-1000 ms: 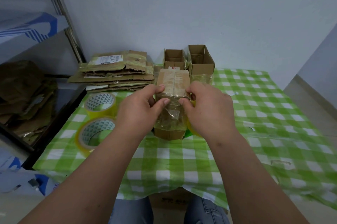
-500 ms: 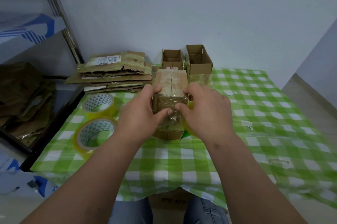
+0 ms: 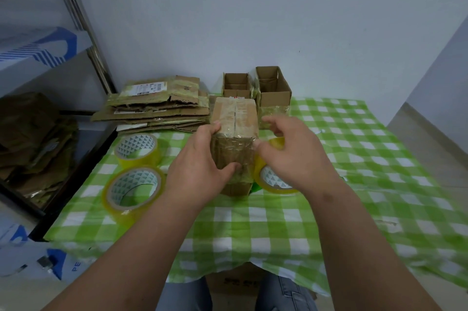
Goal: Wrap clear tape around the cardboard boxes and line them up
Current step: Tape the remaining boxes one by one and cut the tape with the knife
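Gripping the cardboard box (image 3: 234, 133) from its left side, the left hand (image 3: 200, 171) curls round it, fingers on the taped top edge and thumb pressed against the near face; the right hand (image 3: 291, 156) sits just beside the box's right side with fingers curled, seemingly holding a yellow tape roll (image 3: 272, 176), though the hand hides the contact; the box stands upright mid-table on the green checked cloth (image 3: 354, 159), its top seam and near face covered in wrinkled clear tape; two open boxes (image 3: 272, 94) stand behind it.
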`<state>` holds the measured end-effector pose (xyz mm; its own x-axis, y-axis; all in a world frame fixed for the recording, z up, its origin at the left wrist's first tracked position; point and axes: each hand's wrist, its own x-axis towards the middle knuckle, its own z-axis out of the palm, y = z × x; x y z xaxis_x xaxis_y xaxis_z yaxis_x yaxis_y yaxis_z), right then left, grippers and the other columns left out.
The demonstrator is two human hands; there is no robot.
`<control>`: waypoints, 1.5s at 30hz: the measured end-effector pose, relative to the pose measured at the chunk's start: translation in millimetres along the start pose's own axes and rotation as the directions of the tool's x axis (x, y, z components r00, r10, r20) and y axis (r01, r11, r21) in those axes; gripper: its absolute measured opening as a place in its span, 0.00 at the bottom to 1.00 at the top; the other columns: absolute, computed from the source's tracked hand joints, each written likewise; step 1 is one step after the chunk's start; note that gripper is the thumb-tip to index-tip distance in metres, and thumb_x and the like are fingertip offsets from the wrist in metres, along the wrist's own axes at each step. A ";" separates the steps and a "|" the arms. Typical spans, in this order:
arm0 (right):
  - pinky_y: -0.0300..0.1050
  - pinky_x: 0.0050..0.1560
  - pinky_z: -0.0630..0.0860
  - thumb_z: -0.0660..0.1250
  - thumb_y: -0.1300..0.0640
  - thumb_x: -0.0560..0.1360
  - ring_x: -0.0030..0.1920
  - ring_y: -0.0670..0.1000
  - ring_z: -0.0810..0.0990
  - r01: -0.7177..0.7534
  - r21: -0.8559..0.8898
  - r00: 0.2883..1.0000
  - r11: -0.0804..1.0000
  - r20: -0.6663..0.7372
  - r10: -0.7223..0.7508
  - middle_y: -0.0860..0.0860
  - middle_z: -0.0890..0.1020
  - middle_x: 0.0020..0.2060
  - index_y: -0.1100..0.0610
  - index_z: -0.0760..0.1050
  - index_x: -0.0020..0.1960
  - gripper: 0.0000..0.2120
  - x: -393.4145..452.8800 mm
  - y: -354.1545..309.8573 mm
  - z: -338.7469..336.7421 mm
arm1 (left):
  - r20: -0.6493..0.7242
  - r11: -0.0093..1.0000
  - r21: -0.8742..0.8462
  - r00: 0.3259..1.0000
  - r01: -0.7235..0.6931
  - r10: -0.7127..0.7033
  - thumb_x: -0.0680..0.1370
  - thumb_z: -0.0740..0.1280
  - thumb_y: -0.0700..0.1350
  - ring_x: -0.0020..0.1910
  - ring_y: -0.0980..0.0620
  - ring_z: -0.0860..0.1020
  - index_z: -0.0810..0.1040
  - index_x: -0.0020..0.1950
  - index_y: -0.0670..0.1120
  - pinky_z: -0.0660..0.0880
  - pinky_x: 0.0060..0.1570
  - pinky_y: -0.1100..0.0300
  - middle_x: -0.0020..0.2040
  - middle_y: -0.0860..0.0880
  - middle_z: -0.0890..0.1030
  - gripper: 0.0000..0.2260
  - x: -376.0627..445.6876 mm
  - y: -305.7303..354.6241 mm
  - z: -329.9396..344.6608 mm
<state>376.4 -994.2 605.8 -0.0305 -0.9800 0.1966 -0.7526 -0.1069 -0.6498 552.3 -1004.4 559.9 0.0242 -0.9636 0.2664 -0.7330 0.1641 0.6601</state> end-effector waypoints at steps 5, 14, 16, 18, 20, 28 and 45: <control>0.52 0.68 0.67 0.65 0.43 0.77 0.69 0.51 0.69 -0.178 0.031 0.979 0.984 0.112 0.173 0.47 0.70 0.70 0.43 0.69 0.72 0.24 0.1 22.5 -17.6 | -0.013 0.998 -0.064 1.000 0.017 -0.018 0.69 0.79 0.53 0.63 0.53 0.74 0.61 0.72 0.59 0.75 0.61 0.50 0.68 0.56 0.69 0.38 -2.4 -2.8 -0.1; 0.52 0.54 0.79 0.70 0.52 0.63 0.51 0.50 0.82 -0.179 0.541 0.972 0.822 0.224 0.064 0.47 0.81 0.52 0.39 0.79 0.57 0.23 -20.3 31.2 -13.8 | 0.118 0.915 -0.385 0.989 0.123 -0.084 0.73 0.70 0.33 0.54 0.57 0.79 0.66 0.68 0.69 0.81 0.47 0.53 0.63 0.59 0.75 0.36 11.5 -14.7 -9.8; 0.48 0.53 0.79 0.68 0.57 0.62 0.51 0.49 0.82 -0.166 0.601 0.967 0.782 0.256 0.009 0.47 0.83 0.52 0.42 0.79 0.58 0.25 -22.1 26.3 -7.9 | 0.185 0.836 -0.511 0.975 0.201 -0.122 0.76 0.68 0.36 0.48 0.62 0.81 0.67 0.67 0.67 0.77 0.43 0.61 0.62 0.58 0.76 0.30 18.2 -12.5 -19.7; 0.49 0.55 0.79 0.68 0.59 0.63 0.54 0.51 0.82 -0.178 0.639 0.953 0.748 0.301 -0.031 0.49 0.83 0.54 0.44 0.77 0.60 0.26 -24.1 20.0 2.3 | 0.224 0.836 -0.492 0.963 0.244 -0.149 0.75 0.72 0.53 0.53 0.60 0.79 0.66 0.70 0.64 0.75 0.49 0.59 0.65 0.56 0.74 0.26 24.5 -8.2 -27.9; 0.54 0.58 0.79 0.70 0.59 0.65 0.56 0.55 0.82 -0.187 0.670 0.945 0.718 0.323 -0.055 0.52 0.83 0.55 0.45 0.76 0.63 0.27 -26.0 15.0 14.6 | 0.206 0.912 -0.346 0.966 0.221 -0.156 0.66 0.76 0.64 0.63 0.55 0.71 0.64 0.75 0.57 0.71 0.62 0.56 0.70 0.54 0.66 0.41 32.9 -7.3 -30.7; 0.44 0.48 0.79 0.73 0.64 0.73 0.49 0.52 0.84 -0.228 0.784 0.943 0.577 0.324 -0.068 0.57 0.84 0.51 0.53 0.69 0.69 0.28 -32.7 21.5 36.5 | 0.118 0.996 -0.069 0.992 0.051 -0.042 0.66 0.79 0.56 0.67 0.52 0.68 0.66 0.77 0.50 0.64 0.61 0.61 0.70 0.51 0.66 0.42 48.6 -6.6 -38.2; 0.40 0.48 0.77 0.65 0.55 0.71 0.51 0.49 0.83 -0.220 0.814 0.957 0.538 0.287 -0.043 0.50 0.86 0.50 0.55 0.77 0.62 0.19 -53.7 19.0 70.5 | 0.181 0.980 -0.187 0.983 0.063 -0.029 0.67 0.80 0.49 0.57 0.57 0.76 0.73 0.72 0.51 0.69 0.49 0.67 0.59 0.55 0.77 0.35 69.3 -10.0 -46.3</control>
<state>410.1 -955.5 531.1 0.1919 -0.9814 0.0053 0.1367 0.0214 -0.9904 592.7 -1063.1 604.3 -0.0776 -0.9903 0.1156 -0.5903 0.1391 0.7951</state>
